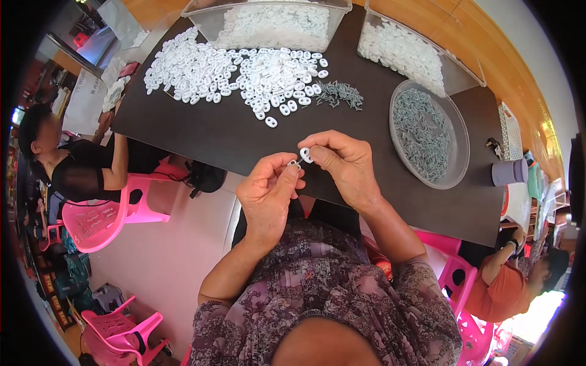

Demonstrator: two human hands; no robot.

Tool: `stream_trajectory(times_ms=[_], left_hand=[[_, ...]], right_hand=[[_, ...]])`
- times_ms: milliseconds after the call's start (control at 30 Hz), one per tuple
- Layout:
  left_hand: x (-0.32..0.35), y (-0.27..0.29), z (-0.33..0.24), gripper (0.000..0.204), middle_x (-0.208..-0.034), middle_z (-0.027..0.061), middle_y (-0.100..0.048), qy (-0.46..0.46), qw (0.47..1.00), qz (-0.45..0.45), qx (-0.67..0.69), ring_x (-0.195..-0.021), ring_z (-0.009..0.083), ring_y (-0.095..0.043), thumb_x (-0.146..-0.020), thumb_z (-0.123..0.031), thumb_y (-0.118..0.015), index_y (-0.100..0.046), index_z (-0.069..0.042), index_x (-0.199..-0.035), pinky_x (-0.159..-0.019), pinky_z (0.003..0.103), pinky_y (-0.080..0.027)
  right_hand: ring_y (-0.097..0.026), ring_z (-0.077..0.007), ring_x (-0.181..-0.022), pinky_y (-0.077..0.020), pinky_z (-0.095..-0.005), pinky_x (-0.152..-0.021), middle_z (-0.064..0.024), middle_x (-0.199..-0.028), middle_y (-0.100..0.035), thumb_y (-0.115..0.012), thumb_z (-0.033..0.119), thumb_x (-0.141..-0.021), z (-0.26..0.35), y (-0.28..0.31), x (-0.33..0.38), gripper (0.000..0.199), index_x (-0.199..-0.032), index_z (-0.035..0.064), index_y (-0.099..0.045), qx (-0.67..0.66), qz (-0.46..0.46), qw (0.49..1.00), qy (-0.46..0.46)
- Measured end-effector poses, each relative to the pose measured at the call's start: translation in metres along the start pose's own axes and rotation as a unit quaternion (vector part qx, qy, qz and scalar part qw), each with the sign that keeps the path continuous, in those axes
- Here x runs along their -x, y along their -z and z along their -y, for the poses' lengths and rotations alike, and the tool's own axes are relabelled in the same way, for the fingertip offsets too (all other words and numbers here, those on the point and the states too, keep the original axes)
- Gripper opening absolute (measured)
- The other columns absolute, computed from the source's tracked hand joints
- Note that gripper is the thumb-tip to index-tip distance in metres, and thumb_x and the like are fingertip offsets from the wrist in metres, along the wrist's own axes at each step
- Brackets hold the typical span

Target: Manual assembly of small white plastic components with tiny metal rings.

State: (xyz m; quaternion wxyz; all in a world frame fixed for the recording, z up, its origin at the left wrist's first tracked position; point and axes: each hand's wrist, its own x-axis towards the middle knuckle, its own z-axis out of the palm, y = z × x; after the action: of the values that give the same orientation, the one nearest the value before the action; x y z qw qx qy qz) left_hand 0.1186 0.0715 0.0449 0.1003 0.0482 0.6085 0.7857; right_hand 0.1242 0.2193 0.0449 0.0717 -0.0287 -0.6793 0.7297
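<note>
Over the near edge of the dark table, my two hands meet. My left hand (266, 196) pinches a small white plastic piece (293, 163) between thumb and fingers, which partly hide it. Just beside it, a white oval piece with two holes (306, 155) is gripped by thumb and forefinger of my right hand (347, 166). A thin dark bit shows between the two pieces, too small to name. Farther back lie two heaps of the same white two-hole pieces (274, 76), with a small pile of grey screw-like pins (339, 95) to their right.
A round clear tray (459, 137) of grey pins stands at right. Behind are two clear bins (201, 7) (467, 74) of white pieces. A lidded purple-grey cup (510, 172) is at the right edge. One person (79, 155) sits left, another (510, 283) right; pink chairs (97, 222) stand around.
</note>
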Motion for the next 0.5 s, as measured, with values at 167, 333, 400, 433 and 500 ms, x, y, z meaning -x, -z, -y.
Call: stream_trajectory(times_ms=[167, 333, 400, 433, 500], left_hand=[[0.0023, -0.0019, 0.0018, 0.015, -0.085, 0.0057, -0.064, -0.002, 1.0, -0.002, -0.025, -0.07, 0.0071, -0.06, -0.089, -0.003, -0.058, -0.061, 0.003, -0.103, -0.059, 0.019, -0.047], [0.0023, -0.0024, 0.0041, 0.014, -0.086, 0.0061, -0.064, -0.021, 0.998, -0.001, -0.055, -0.073, 0.008, -0.06, -0.088, -0.001, -0.058, -0.061, 0.004, -0.101, -0.066, 0.021, -0.051], [0.0019, -0.0006, 0.005, 0.014, -0.086, 0.0061, -0.064, -0.019, 0.999, -0.003, -0.05, -0.073, 0.0079, -0.06, -0.088, -0.001, -0.058, -0.061, 0.004, -0.1, -0.065, 0.021, -0.051], [0.0017, 0.0005, 0.0051, 0.013, -0.086, 0.006, -0.064, -0.018, 0.999, -0.005, -0.044, -0.072, 0.0079, -0.06, -0.088, -0.001, -0.058, -0.062, 0.004, -0.1, -0.065, 0.021, -0.051], [0.0008, 0.0028, 0.0049, 0.013, -0.086, 0.0058, -0.063, -0.02, 0.999, -0.003, -0.048, -0.072, 0.0078, -0.06, -0.088, 0.0, -0.058, -0.062, 0.004, -0.1, -0.065, 0.021, -0.051]], right_hand=[[-0.054, -0.0081, -0.074, -0.0434, -0.0234, -0.067, -0.0028, -0.082, -0.061, -0.058, -0.002, -0.083, -0.0038, 0.0025, 0.0021, 0.012, -0.091, -0.001, -0.066, 0.035, -0.01, 0.999, 0.033], [-0.053, -0.0061, -0.077, -0.0424, -0.021, -0.069, -0.0008, -0.084, -0.06, -0.056, -0.003, -0.085, -0.003, 0.0035, 0.0046, 0.014, -0.094, -0.0007, -0.067, 0.102, -0.011, 0.994, 0.045], [-0.053, -0.0062, -0.077, -0.0423, -0.021, -0.069, -0.0008, -0.083, -0.059, -0.056, -0.003, -0.084, -0.0038, 0.0021, 0.0048, 0.014, -0.094, -0.0008, -0.067, 0.108, -0.011, 0.993, 0.047], [-0.053, -0.0063, -0.077, -0.0421, -0.0211, -0.069, -0.0007, -0.083, -0.058, -0.056, -0.004, -0.084, -0.0039, 0.001, 0.0049, 0.014, -0.094, -0.0009, -0.066, 0.114, -0.012, 0.992, 0.05], [-0.053, -0.0064, -0.077, -0.0421, -0.0209, -0.069, -0.0009, -0.083, -0.058, -0.056, -0.004, -0.084, -0.0043, -0.0009, 0.0044, 0.014, -0.094, -0.0008, -0.066, 0.107, -0.012, 0.993, 0.045]])
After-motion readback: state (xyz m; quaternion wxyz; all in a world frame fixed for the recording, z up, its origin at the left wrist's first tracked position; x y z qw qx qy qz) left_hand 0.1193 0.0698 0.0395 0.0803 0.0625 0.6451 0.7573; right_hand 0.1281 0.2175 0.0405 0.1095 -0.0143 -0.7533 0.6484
